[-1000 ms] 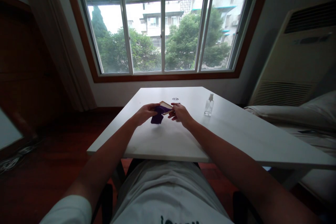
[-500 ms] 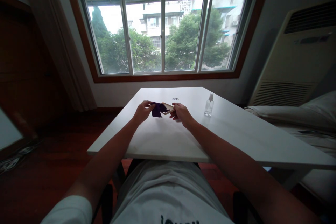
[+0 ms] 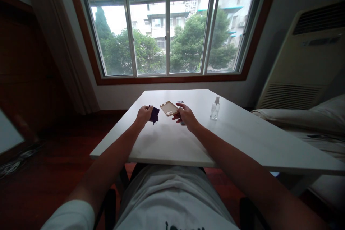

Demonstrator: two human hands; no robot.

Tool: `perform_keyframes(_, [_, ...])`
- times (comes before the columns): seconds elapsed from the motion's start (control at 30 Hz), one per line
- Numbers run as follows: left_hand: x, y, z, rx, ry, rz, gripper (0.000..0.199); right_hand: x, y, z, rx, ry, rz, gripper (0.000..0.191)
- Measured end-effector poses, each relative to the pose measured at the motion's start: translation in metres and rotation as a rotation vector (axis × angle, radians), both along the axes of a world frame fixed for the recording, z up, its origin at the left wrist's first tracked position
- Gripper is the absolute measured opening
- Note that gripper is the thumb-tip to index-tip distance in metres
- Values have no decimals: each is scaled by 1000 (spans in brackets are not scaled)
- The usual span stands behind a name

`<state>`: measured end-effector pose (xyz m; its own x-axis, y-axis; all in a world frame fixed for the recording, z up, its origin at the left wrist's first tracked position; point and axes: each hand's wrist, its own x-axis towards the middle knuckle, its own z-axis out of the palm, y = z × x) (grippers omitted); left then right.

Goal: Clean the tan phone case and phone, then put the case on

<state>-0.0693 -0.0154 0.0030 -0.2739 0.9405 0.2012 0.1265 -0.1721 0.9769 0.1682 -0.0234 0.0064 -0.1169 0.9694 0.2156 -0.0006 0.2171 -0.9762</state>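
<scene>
My left hand (image 3: pixel 143 115) is closed on a dark purple cloth (image 3: pixel 154 114), which hangs from the fingers above the white table. A translucent, yellowish phone case (image 3: pixel 169 108) is gripped at its right end by my right hand (image 3: pixel 185 115), tilted over the tabletop. The cloth and the case are apart, with a narrow gap between them. Just behind the case, a small dark ring-like item (image 3: pixel 180 102) lies on the table, partly hidden by my right hand. Under that hand sits another small object that I cannot make out.
A clear spray bottle (image 3: pixel 215 109) stands upright on the white table (image 3: pixel 167 147), to the right of my right hand. Beyond the table's far edge is a wide window (image 3: pixel 167 32). An air conditioner (image 3: pixel 304 57) and a pale sofa (image 3: pixel 302 115) are at the right.
The purple cloth has come away from the phone case as my left hand moved left and slightly down. More of the case now shows; my right hand has barely moved.
</scene>
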Motion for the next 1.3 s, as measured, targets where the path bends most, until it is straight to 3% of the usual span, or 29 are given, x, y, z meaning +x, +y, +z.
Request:
perform_keyframes(0.13, [9,-5,-2,-73,-65,-121,32,-4,-2,-1,85,7,97,47])
perform_keyframes(0.27, [17,-11,-2,-57,-110,-242,31,-9,0,-8,109,-59,108,43])
perform_keyframes(0.4, [19,-13,-1,19,-103,-255,32,-9,1,-11,98,-100,118,40])
perform_keyframes(0.53, [20,-17,-3,203,119,-265,36,-7,0,-8,49,-71,128,38])
perform_keyframes(0.67, [24,-25,-3,355,413,-356,39,-4,-2,-3,-10,2,125,37])
perform_keyframes(0.77, [27,-27,-2,436,413,-372,37,-4,-2,-1,-29,40,86,40])
perform_keyframes(0.83, [26,-24,-1,456,376,-266,36,-4,-2,0,-23,54,63,45])
perform_keyframes(0.9, [24,-21,0,399,356,-128,41,-5,-3,0,-7,55,54,52])
perform_keyframes(0.97, [20,-18,0,295,331,-73,46,-5,-3,0,17,47,66,57])
perform_keyframes(1.17, [21,-13,-7,51,274,-294,52,-9,-8,-4,77,-12,148,71])
perform_keyframes(1.3, [27,-11,-13,-4,240,-359,44,-11,-7,-11,124,-44,255,80])
